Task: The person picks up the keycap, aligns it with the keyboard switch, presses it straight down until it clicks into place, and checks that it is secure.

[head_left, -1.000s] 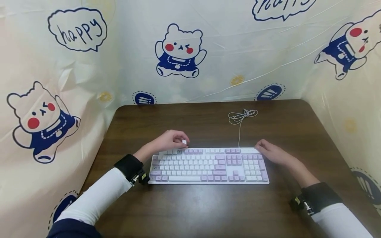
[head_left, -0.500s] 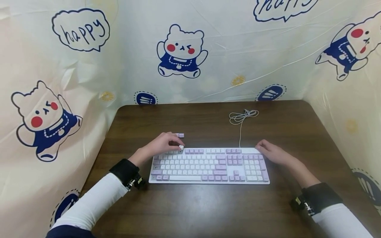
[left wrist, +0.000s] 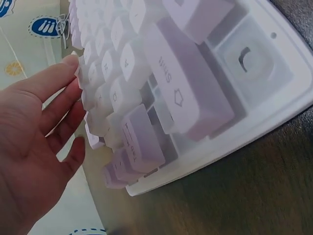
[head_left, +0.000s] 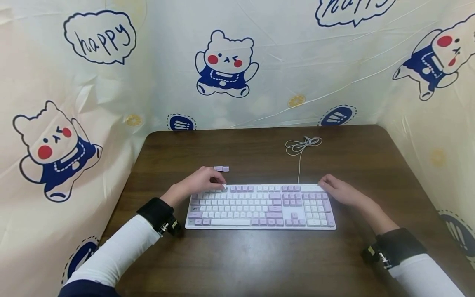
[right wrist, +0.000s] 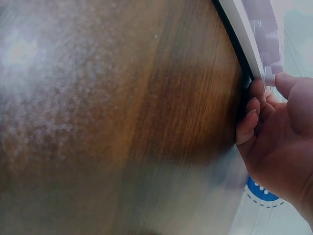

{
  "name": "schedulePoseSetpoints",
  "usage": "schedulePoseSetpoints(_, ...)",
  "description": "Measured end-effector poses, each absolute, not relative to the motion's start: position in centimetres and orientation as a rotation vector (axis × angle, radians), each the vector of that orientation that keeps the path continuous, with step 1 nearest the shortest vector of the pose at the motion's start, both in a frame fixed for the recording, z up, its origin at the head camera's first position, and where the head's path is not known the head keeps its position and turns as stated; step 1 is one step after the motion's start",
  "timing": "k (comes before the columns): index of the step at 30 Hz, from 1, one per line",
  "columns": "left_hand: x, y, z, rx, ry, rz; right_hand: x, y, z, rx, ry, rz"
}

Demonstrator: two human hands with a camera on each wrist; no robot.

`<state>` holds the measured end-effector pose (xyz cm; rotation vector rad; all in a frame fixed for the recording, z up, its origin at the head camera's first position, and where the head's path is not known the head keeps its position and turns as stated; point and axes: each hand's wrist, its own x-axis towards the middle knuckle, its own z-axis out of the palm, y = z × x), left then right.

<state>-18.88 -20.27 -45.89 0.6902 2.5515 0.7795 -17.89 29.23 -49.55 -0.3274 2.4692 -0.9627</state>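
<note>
A white and lavender keyboard (head_left: 241,222) lies on the brown table. My left hand (head_left: 203,180) is over its top row at the left and pinches a small white keycap (head_left: 224,187) right at the row, the fingers hiding most of it. In the left wrist view, the fingertips of that hand (left wrist: 46,122) reach the far edge of the keys, beyond the Shift key (left wrist: 183,81). At the keyboard's upper right corner, my right hand (head_left: 339,190) grips the edge, thumb on top and fingers curled beneath, as the right wrist view shows.
Behind the keyboard, close past my left hand, lie two lavender keycaps (head_left: 226,169). A pale cable (head_left: 304,143) runs from the keyboard's back edge to a tied bundle. A printed cloth (head_left: 274,82) hangs around the table's back and sides.
My left hand has come left and down with the white keycap onto the top row, uncovering the lavender keycaps behind. The right hand keeps its grip on the corner.
</note>
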Motion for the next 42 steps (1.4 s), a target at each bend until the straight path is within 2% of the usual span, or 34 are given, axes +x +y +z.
schedulePoseSetpoints(4, -18.9, -20.1, -45.9, 0.678, 2.532, 0.779, -17.9, 29.1, -49.3, -0.327, 2.471, -0.958)
schedulePoseSetpoints(12, -18.6, -18.7, -45.1, 0.846, 2.598, 0.569, -17.9, 29.1, -49.3, -0.321, 2.472, -0.955)
schedulePoseSetpoints(21, -18.0, -19.1, -45.5, 0.714, 2.641, 0.616, -17.9, 28.9, -49.7, -0.330, 2.471, -0.956)
schedulePoseSetpoints(33, -18.6, -19.3, -46.2, 0.744, 2.600, 0.682, -17.8, 28.9, -49.3, -0.327, 2.507, -0.907)
schedulePoseSetpoints(42, -18.3, -19.9, -47.1, 0.667, 2.541, 0.809, -17.7, 28.7, -49.2, -0.340, 2.500, -0.891)
